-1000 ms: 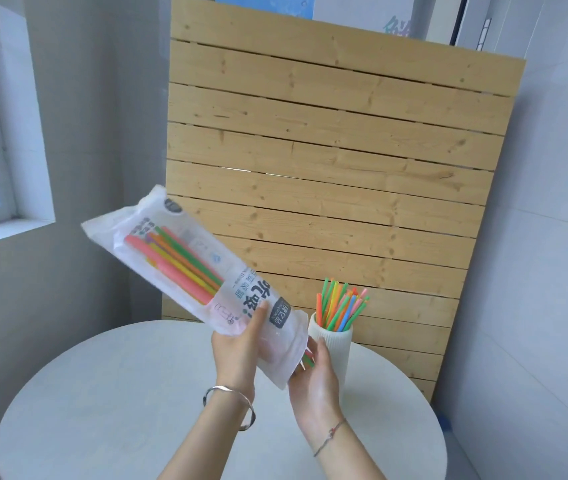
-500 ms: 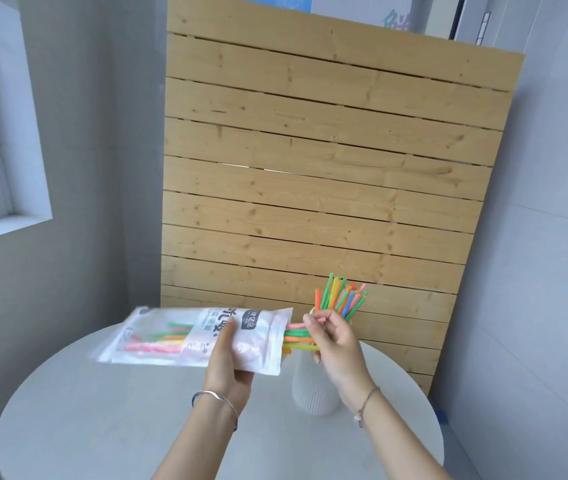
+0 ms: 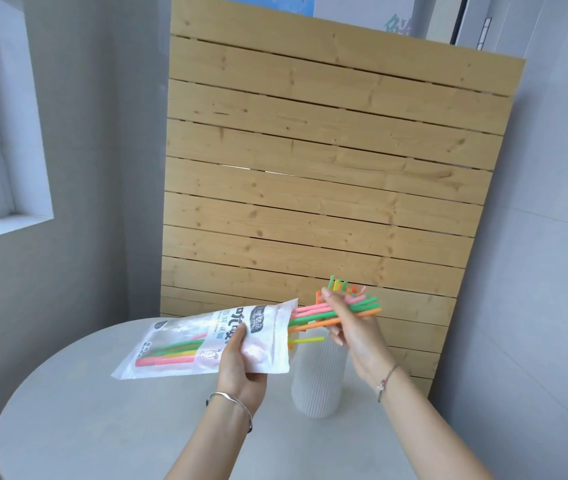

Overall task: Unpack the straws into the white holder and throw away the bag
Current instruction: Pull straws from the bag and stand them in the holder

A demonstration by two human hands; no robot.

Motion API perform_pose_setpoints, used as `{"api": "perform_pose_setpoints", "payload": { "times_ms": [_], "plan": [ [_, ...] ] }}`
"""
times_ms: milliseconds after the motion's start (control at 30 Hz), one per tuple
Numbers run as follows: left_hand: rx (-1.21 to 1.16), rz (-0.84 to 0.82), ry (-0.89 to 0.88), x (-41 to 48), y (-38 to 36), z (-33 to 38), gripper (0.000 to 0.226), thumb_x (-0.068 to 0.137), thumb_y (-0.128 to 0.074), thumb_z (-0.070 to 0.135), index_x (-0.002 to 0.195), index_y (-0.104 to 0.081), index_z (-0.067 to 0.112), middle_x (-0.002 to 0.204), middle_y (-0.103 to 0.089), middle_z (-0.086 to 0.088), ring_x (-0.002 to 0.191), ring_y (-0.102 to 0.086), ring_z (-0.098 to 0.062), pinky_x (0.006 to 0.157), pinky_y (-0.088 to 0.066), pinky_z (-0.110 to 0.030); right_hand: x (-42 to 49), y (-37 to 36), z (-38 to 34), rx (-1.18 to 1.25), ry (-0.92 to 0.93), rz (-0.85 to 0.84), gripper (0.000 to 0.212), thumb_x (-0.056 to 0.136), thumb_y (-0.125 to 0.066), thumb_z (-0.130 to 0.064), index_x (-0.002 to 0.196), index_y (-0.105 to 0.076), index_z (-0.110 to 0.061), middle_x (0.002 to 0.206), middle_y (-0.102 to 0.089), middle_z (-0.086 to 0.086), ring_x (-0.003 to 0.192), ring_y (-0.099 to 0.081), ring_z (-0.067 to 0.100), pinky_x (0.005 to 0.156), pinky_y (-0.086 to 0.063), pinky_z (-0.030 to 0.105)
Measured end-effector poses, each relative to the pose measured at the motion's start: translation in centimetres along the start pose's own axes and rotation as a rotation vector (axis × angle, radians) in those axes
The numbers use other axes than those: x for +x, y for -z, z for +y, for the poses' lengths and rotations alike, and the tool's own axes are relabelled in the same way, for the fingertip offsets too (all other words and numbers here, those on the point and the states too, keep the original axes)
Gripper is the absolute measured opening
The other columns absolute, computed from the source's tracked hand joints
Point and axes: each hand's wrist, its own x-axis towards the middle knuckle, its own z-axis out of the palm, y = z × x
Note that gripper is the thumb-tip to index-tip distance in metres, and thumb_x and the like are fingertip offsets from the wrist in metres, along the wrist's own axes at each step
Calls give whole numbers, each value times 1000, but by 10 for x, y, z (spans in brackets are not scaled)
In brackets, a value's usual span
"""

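My left hand (image 3: 239, 367) grips the white plastic straw bag (image 3: 185, 344) near its open end, holding it roughly level above the round table. A bundle of pink, green and orange straws (image 3: 313, 315) sticks out of the bag's mouth, and my right hand (image 3: 351, 327) grips that bundle. More coloured straws remain visible inside the bag. The white ribbed holder (image 3: 317, 379) stands on the table just below the bundle, with several straws (image 3: 339, 285) standing in it behind my right hand.
The round pale table (image 3: 95, 420) fills the lower part of the view. A wooden slatted panel (image 3: 327, 174) leans against the wall right behind the holder. A window sill (image 3: 2, 226) is at the left. No bin is in view.
The bag swung down from a steep tilt to nearly level. My right hand took hold of the straws at the bag's mouth and has drawn them farther out to the right, over the holder.
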Motion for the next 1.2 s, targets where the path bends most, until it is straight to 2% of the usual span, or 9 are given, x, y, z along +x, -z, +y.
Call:
{"api": "perform_pose_setpoints", "payload": {
  "times_ms": [100,200,267,333,400,533,667,867,1200],
  "plan": [
    [23,-9,-8,2,-1,-1,29,93,-56,22,119,-62,9,110,-68,-9,105,-62,-26,108,-40,-46,-2,-4,1,-125,-14,-48,28,91,-56,-29,72,-67,-12,42,-45,-6,36,-39,5,37,-28,15],
    [-3,3,-35,4,1,5,39,91,-59,24,127,-59,9,123,-65,-10,120,-58,-27,108,-40,-47,1,3,-10,-50,41,109,35,92,-54,-27,63,-62,-9,36,-43,-5,31,-35,5,33,-27,15],
    [-23,19,-64,7,4,9,39,91,-58,23,128,-58,9,121,-66,-9,116,-61,-27,107,-41,-48,5,11,-17,34,76,205,36,92,-54,-23,59,-58,-8,42,-43,1,28,-31,5,31,-23,14],
    [-10,26,-69,9,6,8,26,92,-57,21,116,-64,11,99,-74,-7,94,-69,-24,100,-46,-50,7,15,-20,74,95,223,36,91,-54,-21,57,-56,-9,46,-45,3,28,-30,5,32,-21,14],
    [-1,17,-40,8,4,3,13,92,-57,20,98,-66,12,82,-76,-6,90,-69,-25,100,-45,-52,5,12,-19,43,95,178,34,91,-55,-21,58,-57,-11,41,-47,-4,28,-32,5,32,-22,14],
    [20,6,-1,4,-4,-8,12,91,-58,19,95,-66,11,92,-73,-8,99,-63,-27,107,-40,-51,0,1,-11,-145,65,24,28,91,-56,-20,67,-63,-7,44,-52,-4,32,-41,5,34,-31,15],
    [38,45,-26,3,-7,-6,26,89,-62,22,113,-62,11,112,-67,-9,109,-62,-25,107,-42,-46,7,6,-16,-142,78,87,36,93,-54,-23,61,-62,-8,41,-51,-3,31,-42,6,33,-33,16],
    [62,166,-93,8,2,11,7,89,-63,22,85,-59,17,81,-60,2,65,-62,-9,83,-51,-29,31,42,-52,-96,236,320,46,94,-50,-30,53,-61,-11,35,-46,-4,26,-37,6,30,-28,13],
    [95,207,-105,12,8,14,6,89,-63,23,85,-59,19,82,-63,3,72,-61,-10,65,-55,-24,50,54,-47,-447,388,266,47,94,-49,-34,52,-59,-16,34,-45,-6,29,-44,3,37,-38,12]
  ]
}}
